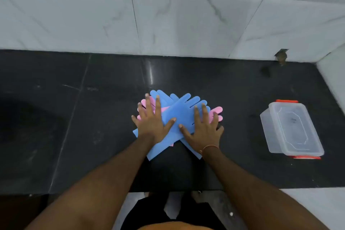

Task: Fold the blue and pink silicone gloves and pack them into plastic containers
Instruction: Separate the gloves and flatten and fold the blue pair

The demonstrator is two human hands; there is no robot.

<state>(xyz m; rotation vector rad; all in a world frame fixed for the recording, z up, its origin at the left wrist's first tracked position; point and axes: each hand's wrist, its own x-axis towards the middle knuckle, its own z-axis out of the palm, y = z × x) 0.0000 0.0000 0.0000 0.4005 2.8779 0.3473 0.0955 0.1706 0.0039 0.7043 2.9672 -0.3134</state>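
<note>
- Both grips lie spread and flat, palms down: left hand (151, 123) and right hand (203, 129) press on the glove pile, pinching nothing.
- Blue gloves (177, 112) cross in an X on the black bench (93, 117), fingers pointing away toward the tiled wall (168, 20); pink gloves (217, 110) peek out beneath.
- One clear plastic container (291, 129) with orange clips sits well apart to the right, nothing between.

Hands (179, 127) on gloves (179, 112); container (291, 129) well right, on counter (74, 117).
</note>
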